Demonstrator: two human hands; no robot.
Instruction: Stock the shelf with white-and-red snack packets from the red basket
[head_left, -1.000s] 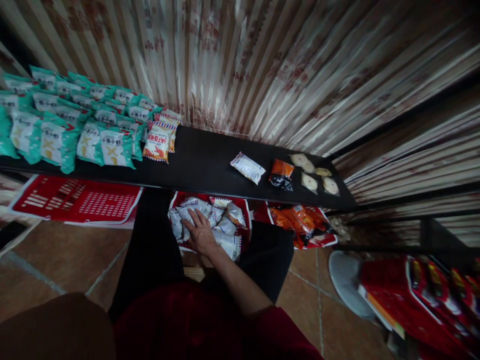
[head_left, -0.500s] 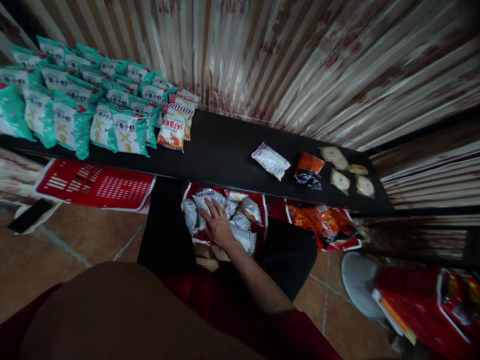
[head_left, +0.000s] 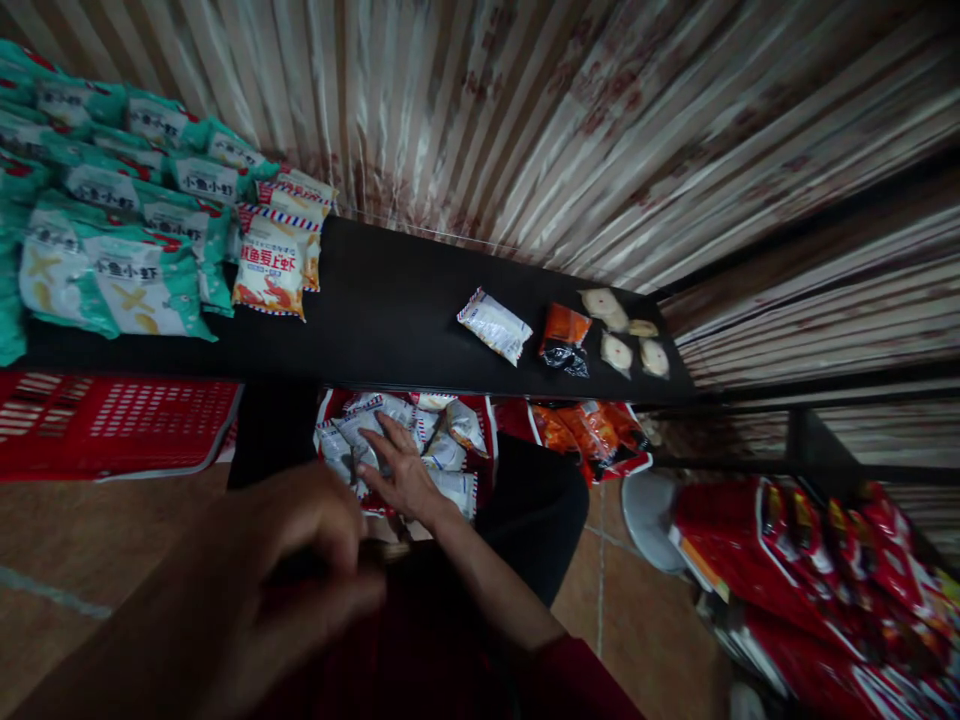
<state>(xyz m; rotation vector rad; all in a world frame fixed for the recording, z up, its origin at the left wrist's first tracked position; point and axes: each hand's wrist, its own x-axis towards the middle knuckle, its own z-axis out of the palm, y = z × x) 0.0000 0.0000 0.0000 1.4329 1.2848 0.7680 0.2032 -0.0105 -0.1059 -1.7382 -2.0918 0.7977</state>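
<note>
My right hand [head_left: 409, 480] reaches into a red basket [head_left: 491, 430], its fingers spread and touching the white snack packets [head_left: 360, 430] inside. Large and blurred, my left hand [head_left: 300, 560] hangs close to the camera at the lower left. Its fingers are loosely curled, the thumb is apart from them, and nothing shows between them. On the black table above the basket lies a single white packet [head_left: 495, 325]. Two orange-and-white packets [head_left: 270, 262] stand further left, beside several teal bags [head_left: 135, 280].
An orange-and-black packet [head_left: 564, 338] and several pale round packs [head_left: 616, 353] lie on the black table [head_left: 390, 300]. Beneath it are a red basket of orange packets [head_left: 596, 435] and another red basket [head_left: 150, 425]. A grey stool [head_left: 651, 520] and red packages [head_left: 757, 540] are at right.
My left hand has come into view at the lower left. The camera view has shifted, so table items appear further left. My right hand remains on the packets, its fingers still spread.
</note>
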